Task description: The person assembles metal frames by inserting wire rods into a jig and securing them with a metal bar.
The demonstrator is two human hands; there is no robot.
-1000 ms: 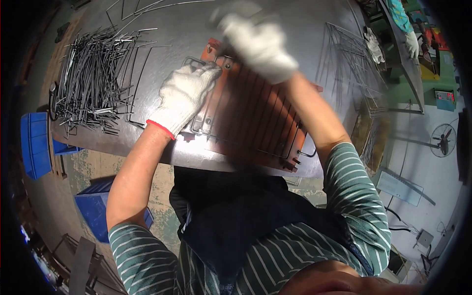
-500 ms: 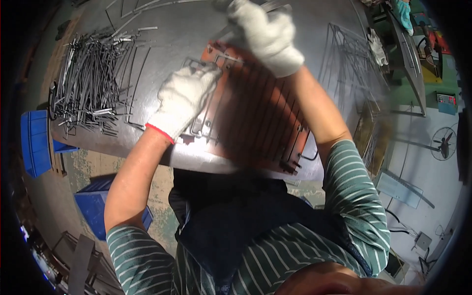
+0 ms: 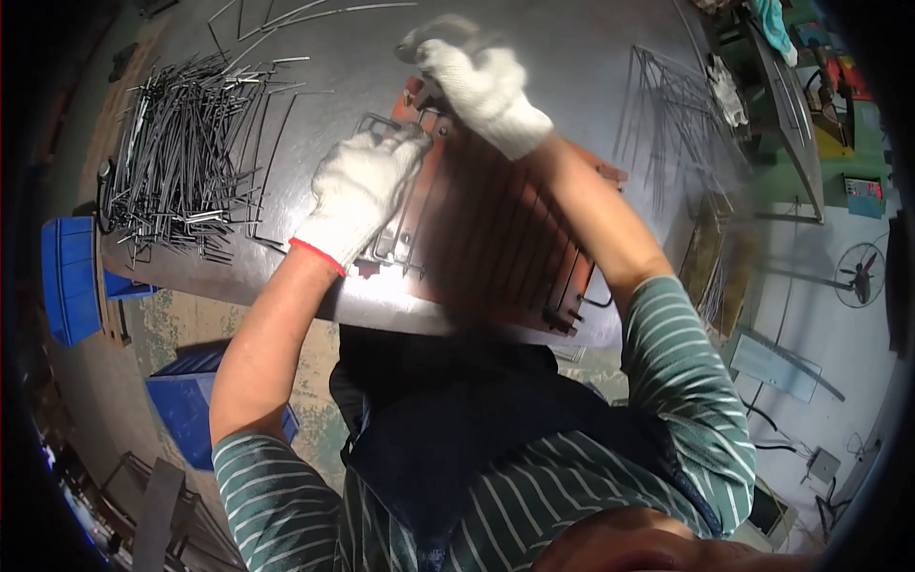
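A rust-coloured jig plate [image 3: 496,229] lies on the steel table [image 3: 581,57] in front of me, with a bent wire frame [image 3: 393,246] laid along its slots. My left hand [image 3: 362,186], in a white glove with a red cuff, presses down on the frame at the plate's left edge. My right hand [image 3: 481,81], also gloved, is at the plate's far corner and closed on a blurred grey tool [image 3: 429,36]. I cannot tell what kind of tool it is.
A big heap of cut wire rods [image 3: 181,143] covers the table's left part. Finished wire racks [image 3: 677,114] and a loose white glove [image 3: 724,91] lie at the right. Blue crates [image 3: 67,281] stand on the floor to the left, a fan [image 3: 858,272] to the right.
My right hand went up with the tool and has come back down onto the plate's far corner. The left hand has stayed pressed on the wire frame.
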